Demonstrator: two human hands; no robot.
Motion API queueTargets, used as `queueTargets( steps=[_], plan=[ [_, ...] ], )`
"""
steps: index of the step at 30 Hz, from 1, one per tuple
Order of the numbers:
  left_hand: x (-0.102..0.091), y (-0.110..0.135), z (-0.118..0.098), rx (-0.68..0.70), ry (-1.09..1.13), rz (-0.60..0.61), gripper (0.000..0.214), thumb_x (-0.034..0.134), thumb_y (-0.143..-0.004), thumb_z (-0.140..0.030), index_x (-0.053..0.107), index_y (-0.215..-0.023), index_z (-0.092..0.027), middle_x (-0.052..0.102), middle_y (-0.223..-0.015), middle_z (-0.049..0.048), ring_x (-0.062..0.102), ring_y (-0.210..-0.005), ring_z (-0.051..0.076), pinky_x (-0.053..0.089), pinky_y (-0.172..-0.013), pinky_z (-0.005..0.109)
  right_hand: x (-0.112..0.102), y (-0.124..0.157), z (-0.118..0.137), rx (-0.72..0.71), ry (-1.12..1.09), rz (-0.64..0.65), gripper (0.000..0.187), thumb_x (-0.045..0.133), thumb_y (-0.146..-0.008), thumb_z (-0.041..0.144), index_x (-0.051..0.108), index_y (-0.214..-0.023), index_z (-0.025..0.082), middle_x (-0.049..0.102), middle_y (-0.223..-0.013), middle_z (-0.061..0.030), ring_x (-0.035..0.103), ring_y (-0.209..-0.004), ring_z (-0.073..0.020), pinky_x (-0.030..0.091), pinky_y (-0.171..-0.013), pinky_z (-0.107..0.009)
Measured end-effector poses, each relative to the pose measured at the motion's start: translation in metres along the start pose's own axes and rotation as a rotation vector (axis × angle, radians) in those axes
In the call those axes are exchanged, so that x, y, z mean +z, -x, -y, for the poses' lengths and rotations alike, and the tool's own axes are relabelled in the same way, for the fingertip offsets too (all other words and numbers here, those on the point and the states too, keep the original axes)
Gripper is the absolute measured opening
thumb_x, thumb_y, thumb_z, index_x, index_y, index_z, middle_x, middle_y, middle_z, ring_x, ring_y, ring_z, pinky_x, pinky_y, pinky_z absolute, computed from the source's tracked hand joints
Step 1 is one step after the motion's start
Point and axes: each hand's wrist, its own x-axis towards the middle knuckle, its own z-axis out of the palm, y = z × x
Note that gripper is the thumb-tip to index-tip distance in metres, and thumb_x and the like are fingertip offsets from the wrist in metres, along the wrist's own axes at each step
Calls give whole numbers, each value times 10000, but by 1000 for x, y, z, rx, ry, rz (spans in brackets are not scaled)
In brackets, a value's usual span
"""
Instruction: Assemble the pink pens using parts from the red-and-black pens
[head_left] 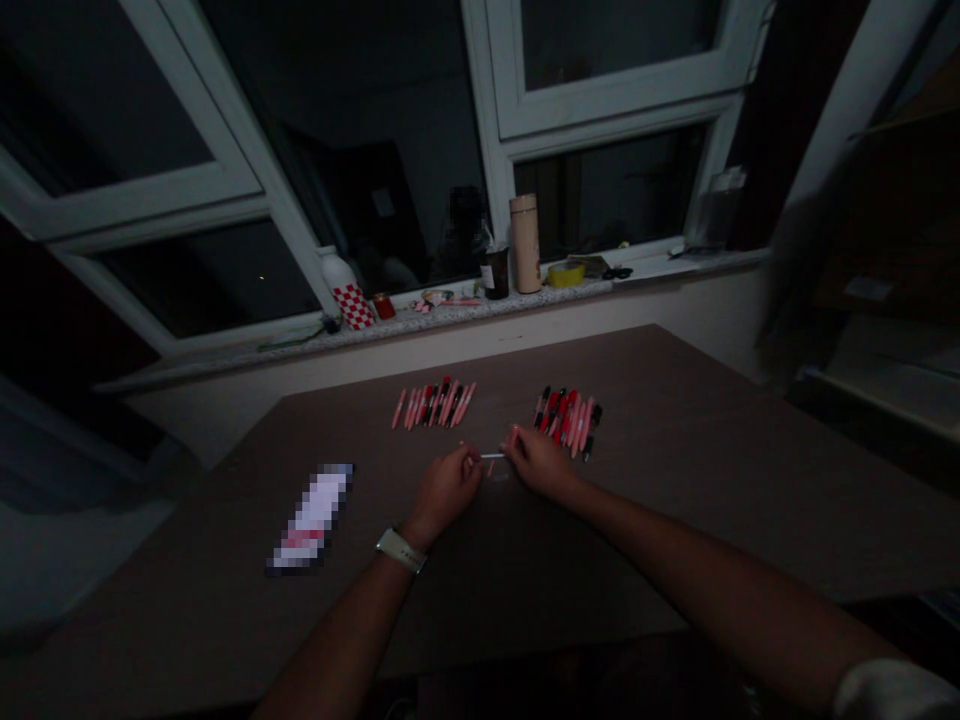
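Dark window (390,150), brown table (675,450) | one bunch of pink and red pens (433,405) ahead of left hand (446,490), second bunch (568,420) ahead of right hand (540,462) | both hands closed, fingertips pinching thin white stick (491,456) between them, just above table

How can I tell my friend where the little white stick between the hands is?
Look for the big brown table under the window. Near the middle, two hands reach out just in front of two bunches of pink, red and black pens. The thin white stick lies sideways between their fingertips, all alone, not in a bunch.
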Motion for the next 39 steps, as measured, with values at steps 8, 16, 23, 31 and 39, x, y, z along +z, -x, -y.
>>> queueTargets(
  steps=[8,16,23,31,39],
  plan=[
    [3,0,4,11,-28,-21,155,501,-933,-253,643,-967,-201,676,-798,31,620,-719,175,338,-611,265,-3,2,3,-23,3,64,94,573,-911,224,598,-825,193,697,-836,-64,650,-790,-211,416,-695,-273],
    [6,1,2,244,39,-64,255,555,-941,-352,677,-1104,-199,589,-953,59,580,-896,190,442,-788,283,-2,2,3,-7,64,84,60,592,-910,221,631,-916,175,720,-903,-76,660,-831,-208,424,-726,-265],
    [10,-1,3,398,-41,6,248,527,-961,-280,701,-1134,-241,567,-906,48,563,-889,190,445,-876,326,-5,1,6,10,117,98,76,575,-909,172,631,-959,159,720,-941,-84,659,-854,-190,419,-740,-248],
    [13,-2,6,376,32,-37,152,557,-941,-262,667,-1021,-194,598,-950,47,583,-931,194,437,-962,352,-4,1,0,-4,139,74,78,553,-906,159,599,-969,167,713,-919,-87,659,-842,-194,416,-719,-247],
    [6,0,4,380,66,7,119,602,-913,-294,638,-979,-201,599,-1001,54,580,-940,207,469,-839,324,-5,2,0,1,144,37,35,571,-894,192,583,-920,173,692,-877,-73,625,-783,-186,391,-676,-248]
  ],
)
